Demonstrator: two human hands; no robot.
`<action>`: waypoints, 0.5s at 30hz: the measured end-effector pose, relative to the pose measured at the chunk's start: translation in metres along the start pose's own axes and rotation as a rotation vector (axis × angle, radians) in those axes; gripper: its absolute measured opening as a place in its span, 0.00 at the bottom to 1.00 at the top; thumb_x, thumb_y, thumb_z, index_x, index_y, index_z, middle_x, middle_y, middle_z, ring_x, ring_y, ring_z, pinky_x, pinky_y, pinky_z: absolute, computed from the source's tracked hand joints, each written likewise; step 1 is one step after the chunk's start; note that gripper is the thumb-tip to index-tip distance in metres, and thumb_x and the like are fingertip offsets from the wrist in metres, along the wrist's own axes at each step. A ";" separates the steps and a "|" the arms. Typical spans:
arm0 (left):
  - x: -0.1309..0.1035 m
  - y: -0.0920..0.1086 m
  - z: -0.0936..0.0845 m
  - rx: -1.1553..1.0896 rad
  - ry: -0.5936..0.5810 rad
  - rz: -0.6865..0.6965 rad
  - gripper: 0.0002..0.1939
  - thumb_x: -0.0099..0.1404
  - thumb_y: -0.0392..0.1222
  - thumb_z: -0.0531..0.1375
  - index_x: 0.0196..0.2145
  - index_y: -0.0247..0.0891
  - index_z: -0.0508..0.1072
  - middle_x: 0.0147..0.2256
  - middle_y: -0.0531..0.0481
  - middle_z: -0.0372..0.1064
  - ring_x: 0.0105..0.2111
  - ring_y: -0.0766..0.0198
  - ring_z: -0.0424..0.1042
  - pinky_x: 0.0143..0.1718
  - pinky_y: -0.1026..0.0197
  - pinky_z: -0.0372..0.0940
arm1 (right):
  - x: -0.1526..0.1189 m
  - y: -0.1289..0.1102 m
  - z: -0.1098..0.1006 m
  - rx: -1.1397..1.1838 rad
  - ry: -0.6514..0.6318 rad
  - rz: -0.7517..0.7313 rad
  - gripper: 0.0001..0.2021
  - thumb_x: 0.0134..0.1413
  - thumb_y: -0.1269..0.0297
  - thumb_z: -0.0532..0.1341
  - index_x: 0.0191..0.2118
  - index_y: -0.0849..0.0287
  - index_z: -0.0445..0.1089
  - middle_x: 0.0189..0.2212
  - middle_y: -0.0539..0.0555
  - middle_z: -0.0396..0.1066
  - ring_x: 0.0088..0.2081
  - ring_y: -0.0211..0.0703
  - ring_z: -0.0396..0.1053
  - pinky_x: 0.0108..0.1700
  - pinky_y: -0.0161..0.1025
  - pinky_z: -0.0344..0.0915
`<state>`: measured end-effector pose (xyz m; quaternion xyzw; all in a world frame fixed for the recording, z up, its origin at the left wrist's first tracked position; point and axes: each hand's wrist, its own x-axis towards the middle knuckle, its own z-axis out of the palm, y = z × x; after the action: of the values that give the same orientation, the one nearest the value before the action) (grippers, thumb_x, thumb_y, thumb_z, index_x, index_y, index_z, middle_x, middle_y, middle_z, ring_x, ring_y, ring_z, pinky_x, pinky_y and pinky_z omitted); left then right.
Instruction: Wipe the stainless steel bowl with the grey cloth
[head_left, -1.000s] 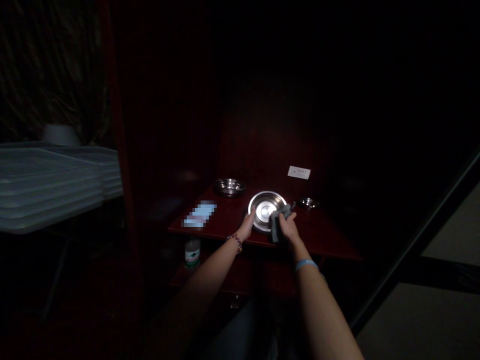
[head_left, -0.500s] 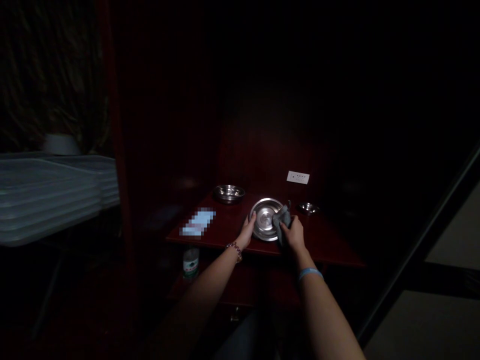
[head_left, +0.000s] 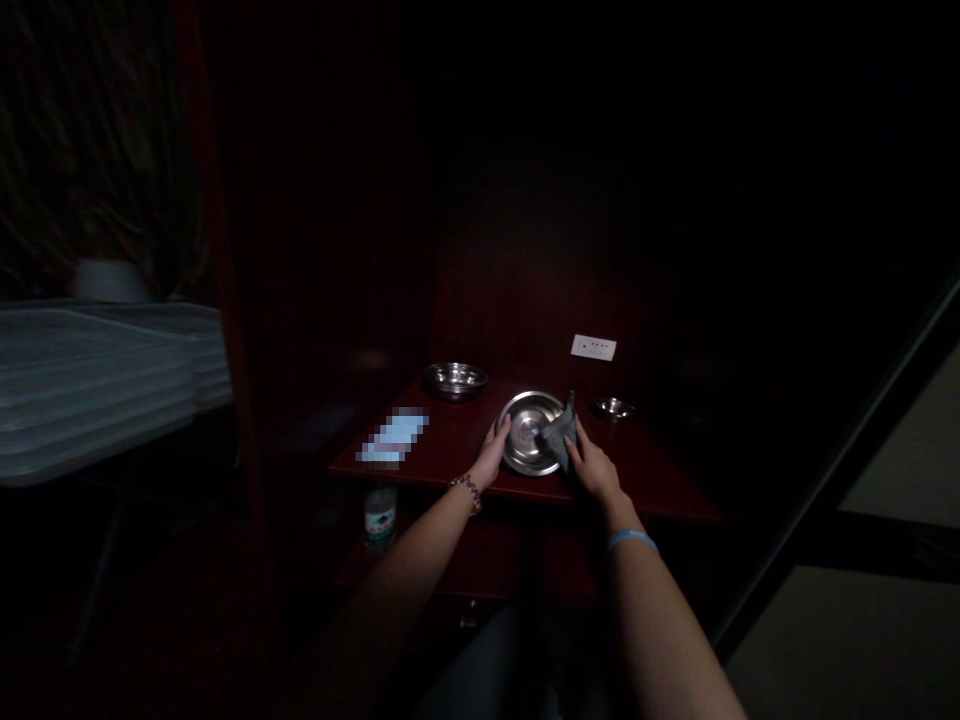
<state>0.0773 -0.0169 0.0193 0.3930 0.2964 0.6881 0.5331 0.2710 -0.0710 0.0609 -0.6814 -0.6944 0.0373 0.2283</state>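
Note:
A round, shallow stainless steel bowl (head_left: pixel 523 440) is tilted toward me above the front of a dark red desk (head_left: pixel 450 450). My left hand (head_left: pixel 491 455) grips its left rim, thumb over the edge. In my right hand (head_left: pixel 594 463) is a grey cloth (head_left: pixel 561 435), pressed against the bowl's right inner side and rim. Behind, at the left, a second steel bowl (head_left: pixel 455 380) rests on the desk; whether it is a stack I cannot tell. A smaller steel bowl (head_left: pixel 614 408) stands at the right.
A blurred-out pale flat object (head_left: pixel 395 438) lies on the desk's left. Below it, a labelled bottle (head_left: pixel 380 520) stands on a lower shelf. A white socket panel (head_left: pixel 594 348) is on the back wall. Far left are stacked translucent trays (head_left: pixel 97 390).
My right hand has shifted slightly, and the cloth now lies flatter against the bowl's right side. My left hand keeps its hold. The whole view has moved a little.

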 end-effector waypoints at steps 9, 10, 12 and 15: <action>0.004 -0.005 -0.002 -0.020 -0.012 -0.011 0.23 0.63 0.52 0.64 0.52 0.37 0.74 0.58 0.40 0.70 0.61 0.52 0.65 0.66 0.51 0.55 | -0.002 0.015 -0.002 -0.050 -0.006 -0.163 0.34 0.70 0.51 0.44 0.73 0.52 0.30 0.60 0.61 0.67 0.54 0.53 0.71 0.50 0.45 0.67; 0.004 -0.005 -0.002 -0.023 -0.015 -0.009 0.23 0.63 0.52 0.64 0.52 0.37 0.74 0.58 0.40 0.70 0.61 0.52 0.66 0.65 0.51 0.55 | -0.002 0.015 -0.002 -0.056 0.007 -0.186 0.34 0.70 0.52 0.45 0.73 0.53 0.29 0.60 0.62 0.66 0.54 0.53 0.71 0.50 0.45 0.67; 0.003 -0.005 -0.002 -0.032 -0.022 -0.004 0.23 0.63 0.52 0.65 0.52 0.37 0.75 0.58 0.40 0.70 0.60 0.52 0.66 0.65 0.51 0.56 | -0.002 0.015 -0.002 -0.076 0.027 -0.223 0.35 0.70 0.53 0.46 0.73 0.55 0.29 0.59 0.62 0.67 0.55 0.53 0.70 0.51 0.45 0.66; 0.003 -0.004 -0.001 -0.050 -0.027 -0.011 0.23 0.63 0.51 0.64 0.52 0.37 0.74 0.58 0.40 0.70 0.60 0.52 0.67 0.65 0.51 0.57 | -0.001 0.014 -0.002 -0.111 0.049 -0.274 0.35 0.69 0.55 0.47 0.74 0.54 0.30 0.59 0.61 0.67 0.56 0.52 0.67 0.53 0.44 0.65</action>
<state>0.0780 -0.0132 0.0157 0.3874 0.2740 0.6870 0.5503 0.2845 -0.0716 0.0574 -0.5927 -0.7760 -0.0493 0.2099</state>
